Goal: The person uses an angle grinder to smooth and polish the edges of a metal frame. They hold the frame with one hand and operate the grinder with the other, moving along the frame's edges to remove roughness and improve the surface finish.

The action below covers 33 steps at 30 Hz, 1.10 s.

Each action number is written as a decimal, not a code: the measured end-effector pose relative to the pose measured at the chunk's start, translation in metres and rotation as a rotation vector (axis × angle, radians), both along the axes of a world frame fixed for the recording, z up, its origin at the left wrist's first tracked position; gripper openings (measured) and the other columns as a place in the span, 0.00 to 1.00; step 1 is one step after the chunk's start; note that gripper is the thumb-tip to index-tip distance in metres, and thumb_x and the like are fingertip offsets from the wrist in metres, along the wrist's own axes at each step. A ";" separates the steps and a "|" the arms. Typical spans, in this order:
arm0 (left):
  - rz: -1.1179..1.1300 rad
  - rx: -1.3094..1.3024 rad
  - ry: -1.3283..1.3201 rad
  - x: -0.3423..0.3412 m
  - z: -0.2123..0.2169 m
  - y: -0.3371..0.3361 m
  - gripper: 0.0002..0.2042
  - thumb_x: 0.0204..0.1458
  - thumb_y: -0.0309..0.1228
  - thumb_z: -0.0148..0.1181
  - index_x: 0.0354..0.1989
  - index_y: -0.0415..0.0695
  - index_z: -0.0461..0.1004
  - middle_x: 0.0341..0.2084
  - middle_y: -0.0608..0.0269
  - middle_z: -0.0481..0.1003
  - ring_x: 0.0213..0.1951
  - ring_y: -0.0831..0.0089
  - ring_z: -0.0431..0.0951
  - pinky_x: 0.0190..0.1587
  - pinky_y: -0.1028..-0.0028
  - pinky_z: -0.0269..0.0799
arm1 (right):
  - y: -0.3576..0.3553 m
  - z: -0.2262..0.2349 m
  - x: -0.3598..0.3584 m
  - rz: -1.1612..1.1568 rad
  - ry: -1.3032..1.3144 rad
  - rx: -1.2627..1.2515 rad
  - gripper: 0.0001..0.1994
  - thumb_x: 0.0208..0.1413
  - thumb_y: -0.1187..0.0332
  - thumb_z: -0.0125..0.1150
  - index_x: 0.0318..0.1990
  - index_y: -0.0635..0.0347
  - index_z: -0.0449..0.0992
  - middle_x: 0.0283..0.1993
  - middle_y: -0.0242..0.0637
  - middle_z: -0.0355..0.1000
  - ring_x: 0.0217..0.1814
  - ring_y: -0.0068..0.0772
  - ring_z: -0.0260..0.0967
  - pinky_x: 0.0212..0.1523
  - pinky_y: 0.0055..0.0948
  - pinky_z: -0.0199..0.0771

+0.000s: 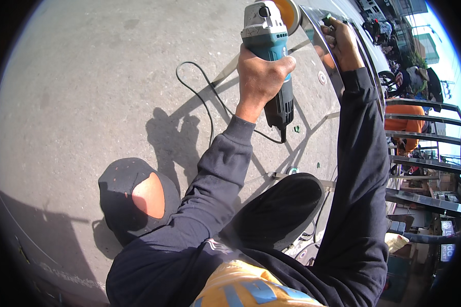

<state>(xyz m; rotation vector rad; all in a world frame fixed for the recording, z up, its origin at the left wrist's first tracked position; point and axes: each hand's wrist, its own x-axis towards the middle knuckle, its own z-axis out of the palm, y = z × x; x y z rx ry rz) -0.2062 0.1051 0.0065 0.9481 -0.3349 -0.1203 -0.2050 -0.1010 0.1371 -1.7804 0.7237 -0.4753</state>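
The left hand point(265, 77), fingers closed, wraps the barrel of a teal-and-black angle grinder with a grey metal head point(280, 105), raised above grey concrete ground point(87, 77). Probably heavy and rigid, it is best held there, clear of its yellow-orange round disc point(293, 18). Beyond, the right hand point(344, 45) curls at a shiny flat metal bar point(334, 82), likely stiff, slick and sharp-edged.

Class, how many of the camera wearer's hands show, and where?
2: the bare left hand grips a teal, black and grey angle grinder; the bare right hand is at a shiny, flat metal piece. Neither is hidden, though some fingers are.
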 end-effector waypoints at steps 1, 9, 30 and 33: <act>0.011 0.032 -0.023 0.001 0.001 -0.001 0.24 0.36 0.34 0.67 0.43 0.37 0.70 0.32 0.60 0.74 0.31 0.68 0.78 0.37 0.67 0.79 | 0.000 0.000 0.000 0.009 -0.011 0.017 0.15 0.69 0.62 0.47 0.43 0.64 0.76 0.30 0.35 0.77 0.15 0.16 0.59 0.13 0.19 0.54; 0.033 0.061 -0.053 0.006 0.003 0.002 0.18 0.38 0.34 0.67 0.38 0.40 0.73 0.29 0.62 0.75 0.27 0.71 0.78 0.34 0.69 0.78 | -0.004 0.000 0.001 0.011 0.037 -0.063 0.16 0.69 0.62 0.46 0.42 0.65 0.76 0.31 0.33 0.76 0.17 0.17 0.59 0.16 0.20 0.56; 0.121 0.056 -0.176 -0.018 0.003 -0.002 0.28 0.39 0.34 0.68 0.47 0.32 0.64 0.34 0.51 0.76 0.32 0.62 0.81 0.41 0.67 0.82 | 0.017 0.002 0.000 -0.018 -0.027 0.020 0.13 0.71 0.64 0.44 0.43 0.64 0.72 0.27 0.32 0.71 0.15 0.13 0.56 0.13 0.14 0.54; 0.115 0.075 -0.172 -0.021 0.002 -0.004 0.28 0.39 0.34 0.68 0.47 0.32 0.64 0.34 0.51 0.76 0.33 0.61 0.82 0.41 0.68 0.82 | 0.019 0.004 -0.001 -0.027 -0.018 0.006 0.12 0.70 0.65 0.44 0.44 0.65 0.70 0.28 0.34 0.71 0.16 0.15 0.57 0.14 0.16 0.56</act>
